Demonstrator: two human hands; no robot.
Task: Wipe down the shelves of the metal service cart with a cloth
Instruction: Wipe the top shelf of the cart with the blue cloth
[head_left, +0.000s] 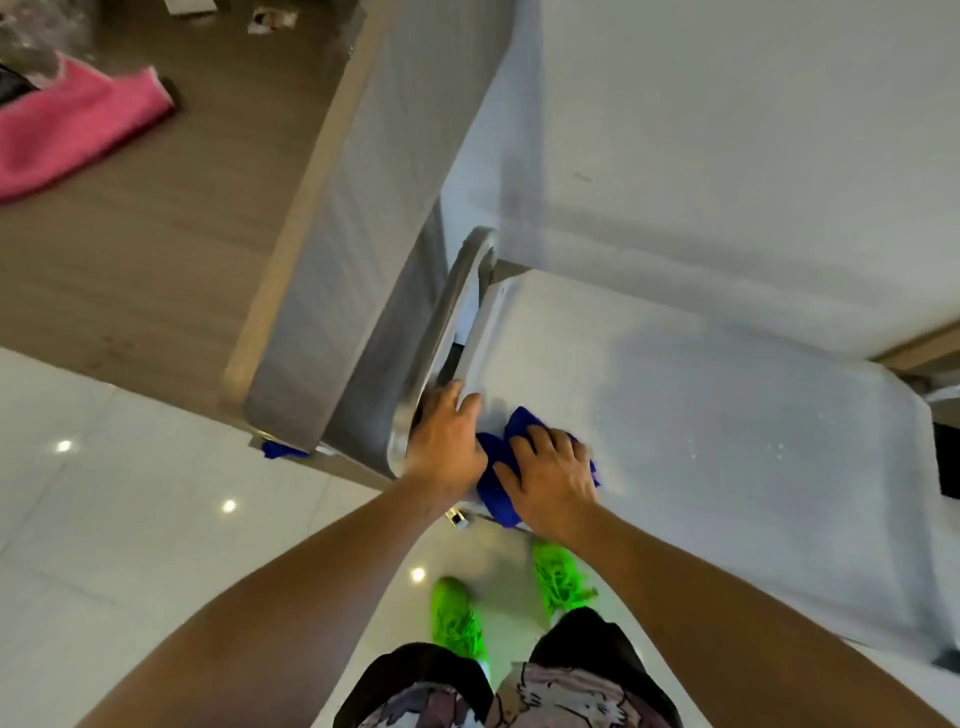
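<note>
The metal service cart's top shelf (727, 405) is a flat pale steel surface running to the right, with small droplets on it. A blue cloth (496, 488) lies at its near left corner. My right hand (550, 478) is pressed flat on the cloth, fingers spread. Beside it, my left hand (447, 441) is wrapped over the curved steel handle (441, 332) at the cart's left end. Part of the cloth is hidden under both hands.
A second steel cart or panel (363, 208) stands close on the left. A pink towel (78, 130) lies on the wooden floor at the far left. Glossy white tiles (130, 519) are underfoot, with my green shoes (457, 618) below the cart's edge. A white wall (727, 130) is behind.
</note>
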